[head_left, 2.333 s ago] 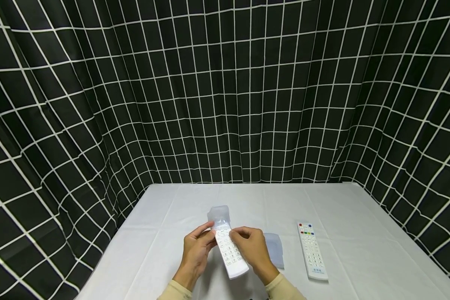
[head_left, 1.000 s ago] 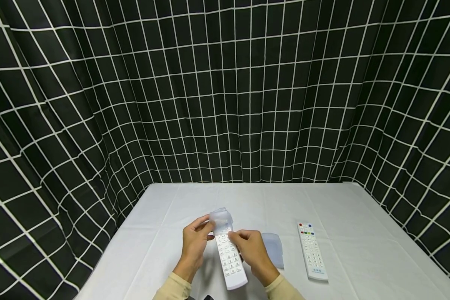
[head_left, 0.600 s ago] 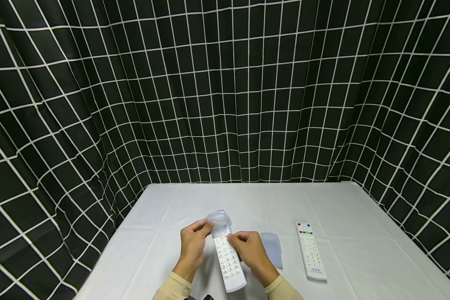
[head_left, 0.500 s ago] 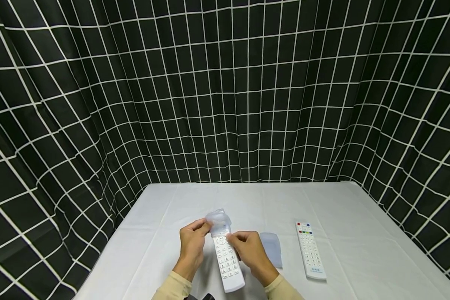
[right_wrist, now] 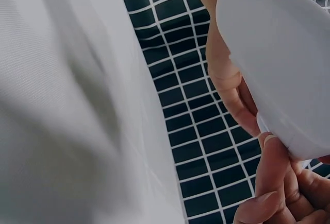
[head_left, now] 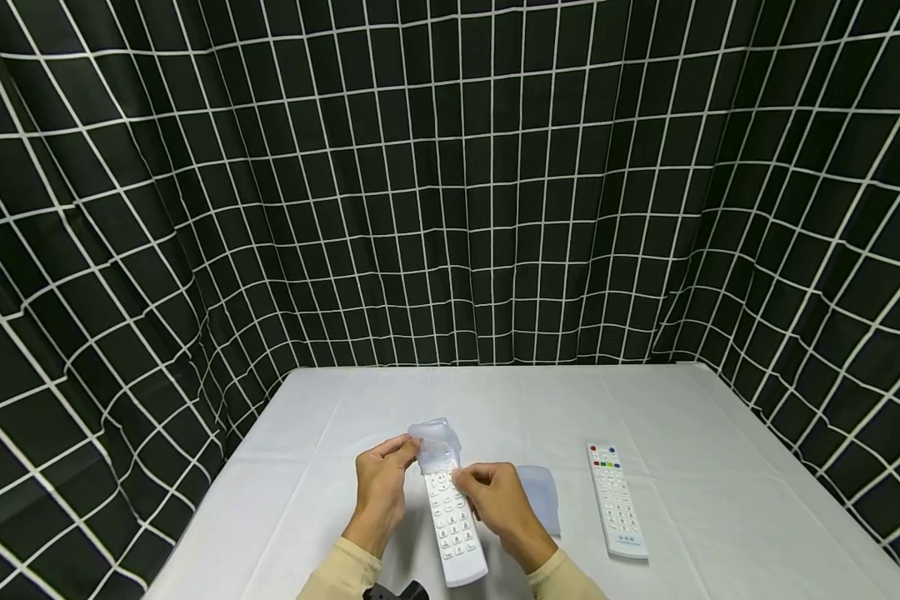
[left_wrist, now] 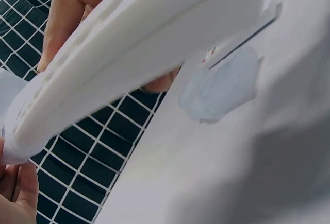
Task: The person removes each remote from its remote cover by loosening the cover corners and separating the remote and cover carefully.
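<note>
A white remote (head_left: 450, 521) is held above the white table (head_left: 330, 467), keypad up, its far end inside a clear silicone cover (head_left: 433, 439). My left hand (head_left: 381, 490) pinches the cover's left edge. My right hand (head_left: 495, 498) pinches the remote and cover on the right side. The left wrist view shows the remote's underside (left_wrist: 129, 54) close up, with fingers behind it. In the right wrist view the remote's rounded end (right_wrist: 281, 54) fills the top right, with fingers (right_wrist: 268, 183) gripping it.
A second clear cover (head_left: 540, 498) lies flat on the table just right of my right hand. Another white remote (head_left: 613, 500) with coloured buttons lies further right. A black curtain with a white grid (head_left: 450, 183) hangs behind and beside the table.
The cover has slid a little further down over the remote's far end. Both hands keep their grips and have shifted slightly left and toward me.
</note>
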Action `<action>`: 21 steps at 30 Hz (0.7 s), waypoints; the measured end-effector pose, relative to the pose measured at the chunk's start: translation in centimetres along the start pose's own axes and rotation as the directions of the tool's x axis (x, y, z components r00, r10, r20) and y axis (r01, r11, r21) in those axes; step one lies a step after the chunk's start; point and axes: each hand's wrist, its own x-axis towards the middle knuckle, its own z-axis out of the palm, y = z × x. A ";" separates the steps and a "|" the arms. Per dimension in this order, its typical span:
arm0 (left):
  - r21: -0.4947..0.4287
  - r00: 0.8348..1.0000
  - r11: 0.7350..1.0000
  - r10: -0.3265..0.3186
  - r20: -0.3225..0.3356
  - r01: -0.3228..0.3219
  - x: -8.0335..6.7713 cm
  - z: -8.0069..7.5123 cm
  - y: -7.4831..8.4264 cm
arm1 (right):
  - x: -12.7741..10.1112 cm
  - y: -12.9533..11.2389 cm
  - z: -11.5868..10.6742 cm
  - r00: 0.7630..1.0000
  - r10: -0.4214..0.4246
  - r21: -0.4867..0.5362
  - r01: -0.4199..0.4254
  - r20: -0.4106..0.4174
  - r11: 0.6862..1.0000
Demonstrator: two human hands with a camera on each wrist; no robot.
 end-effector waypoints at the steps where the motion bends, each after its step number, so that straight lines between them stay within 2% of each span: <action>1: -0.001 1.000 1.000 0.006 -0.004 -0.006 0.1 0.0 0.0 | 0.0 0.0 0.0 1.000 0.002 0.000 -0.002 0.001 1.000; 13: 0.023 0.997 0.998 0.055 -0.050 -0.054 0.5 0.1 0.7 | 0.0 -0.5 -0.2 0.999 0.016 0.039 -0.017 0.046 0.999; 19: -0.028 0.995 0.999 0.033 -0.094 -0.036 0.9 0.4 0.5 | 0.4 0.1 -0.3 0.998 0.020 0.038 -0.023 0.058 0.999; 21: -0.044 0.996 0.999 0.009 -0.085 -0.013 1.0 0.2 0.5 | 0.4 0.1 -0.4 0.997 0.017 0.042 -0.020 0.072 0.999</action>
